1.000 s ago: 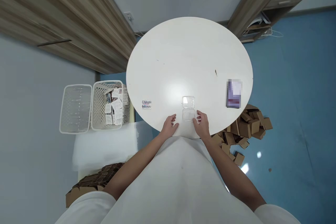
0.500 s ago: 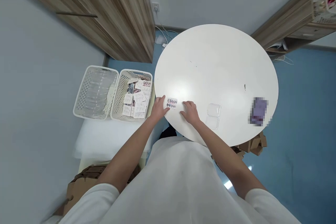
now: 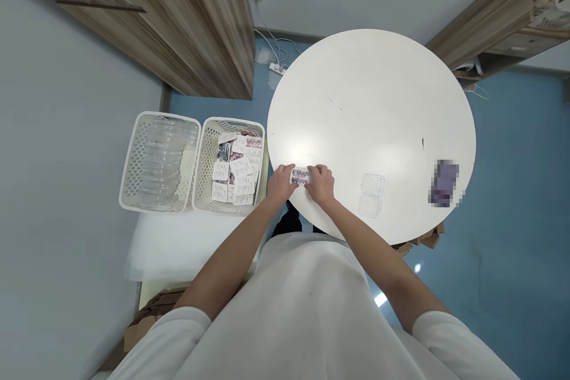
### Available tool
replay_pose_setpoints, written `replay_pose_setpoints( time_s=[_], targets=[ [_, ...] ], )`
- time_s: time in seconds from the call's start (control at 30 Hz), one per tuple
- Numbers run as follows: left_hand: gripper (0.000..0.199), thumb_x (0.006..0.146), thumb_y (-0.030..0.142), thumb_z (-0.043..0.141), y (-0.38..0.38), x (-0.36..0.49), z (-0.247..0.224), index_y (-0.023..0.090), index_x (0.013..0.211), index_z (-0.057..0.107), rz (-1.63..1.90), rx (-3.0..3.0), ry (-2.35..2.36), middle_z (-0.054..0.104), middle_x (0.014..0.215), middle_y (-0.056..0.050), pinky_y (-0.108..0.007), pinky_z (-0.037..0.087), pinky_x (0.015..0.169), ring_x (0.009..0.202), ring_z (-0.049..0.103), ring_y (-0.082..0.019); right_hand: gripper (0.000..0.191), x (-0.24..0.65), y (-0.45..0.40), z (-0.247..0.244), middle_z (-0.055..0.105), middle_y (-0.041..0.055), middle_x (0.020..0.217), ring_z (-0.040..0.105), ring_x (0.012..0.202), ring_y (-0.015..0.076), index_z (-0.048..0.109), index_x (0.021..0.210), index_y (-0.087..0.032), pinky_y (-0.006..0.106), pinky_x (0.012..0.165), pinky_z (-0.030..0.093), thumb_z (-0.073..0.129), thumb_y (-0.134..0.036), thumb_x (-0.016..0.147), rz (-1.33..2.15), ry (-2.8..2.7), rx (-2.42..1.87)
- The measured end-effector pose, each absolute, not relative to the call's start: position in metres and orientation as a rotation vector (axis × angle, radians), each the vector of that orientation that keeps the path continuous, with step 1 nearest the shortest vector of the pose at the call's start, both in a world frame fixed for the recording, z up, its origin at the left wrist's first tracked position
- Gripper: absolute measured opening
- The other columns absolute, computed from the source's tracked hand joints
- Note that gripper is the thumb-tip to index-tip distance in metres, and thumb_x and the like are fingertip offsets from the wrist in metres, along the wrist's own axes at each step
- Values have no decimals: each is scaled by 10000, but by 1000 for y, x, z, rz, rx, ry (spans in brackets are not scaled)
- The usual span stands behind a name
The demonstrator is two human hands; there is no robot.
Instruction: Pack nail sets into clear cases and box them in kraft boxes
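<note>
A small white card of press-on nails (image 3: 300, 176), set in two rows, lies at the near left part of the round white table. My left hand (image 3: 281, 184) grips its left end between thumb and fingers. At the right end, my right hand (image 3: 321, 183) pinches it the same way, hiding that edge. To the right of my right hand, a clear plastic clamshell box (image 3: 372, 195) lies opened flat on the table.
Left of the table stands a white basket (image 3: 199, 172) with several carded nail sets. Beside it, another white basket (image 3: 129, 175) holds clear plastic boxes. A blurred purple item (image 3: 444, 183) lies on the round table (image 3: 378, 83) at the right. Cardboard (image 3: 430, 239) shows below the table's edge.
My right hand has moved left and closed on the right end of the nail card. My left hand has closed on its left end. The view has shifted slightly.
</note>
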State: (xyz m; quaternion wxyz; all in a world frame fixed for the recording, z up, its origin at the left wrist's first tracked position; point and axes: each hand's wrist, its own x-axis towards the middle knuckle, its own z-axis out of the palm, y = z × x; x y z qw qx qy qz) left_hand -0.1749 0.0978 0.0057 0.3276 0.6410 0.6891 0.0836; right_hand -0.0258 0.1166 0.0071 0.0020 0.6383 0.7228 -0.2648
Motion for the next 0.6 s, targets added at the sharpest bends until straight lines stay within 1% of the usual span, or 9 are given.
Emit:
replay_pose_setpoints(
  time_s=[0.17, 0.27, 0.37, 0.43, 0.6],
  targets=[
    [563, 702, 236, 620, 93, -173, 2, 206, 1218, 397, 350, 1684, 1779, 511, 1038, -81, -337, 404, 764, 983, 488, -246, 513, -25, 110, 7, 496, 87, 1090, 433, 985, 254, 408, 1198, -242, 398, 821, 357, 559, -170, 713, -925, 2290, 2013],
    [555, 700, 229, 616, 90, -167, 1, 210, 1213, 406, 401, 1641, 1751, 512, 1009, -72, -335, 418, 743, 919, 518, -227, 510, -19, 105, 7, 516, 82, 1058, 447, 960, 241, 402, 1204, -215, 388, 823, 373, 532, -148, 716, -1010, 2293, 2024],
    [584, 693, 234, 619, 87, -157, 4, 209, 1230, 390, 463, 1573, 1698, 501, 979, -58, -310, 441, 702, 840, 535, -191, 520, -7, 100, 9, 507, 77, 1062, 445, 971, 228, 383, 1219, -198, 380, 840, 385, 513, -150, 718, -1120, 2289, 2075],
    [620, 689, 244, 624, 85, -149, 6, 205, 1252, 367, 483, 1545, 1654, 488, 976, -56, -302, 452, 683, 823, 534, -182, 542, 4, 95, 12, 495, 75, 1070, 440, 989, 220, 354, 1242, -195, 381, 861, 385, 507, -165, 723, -1200, 2296, 2115],
    [689, 677, 203, 621, 79, -122, 13, 215, 1291, 310, 481, 1584, 1501, 453, 1012, -54, -303, 460, 720, 830, 527, -166, 642, 41, 75, 22, 443, 81, 1112, 412, 1048, 227, 288, 1294, -205, 394, 898, 383, 549, -209, 707, -1325, 2255, 2170]
  ],
)
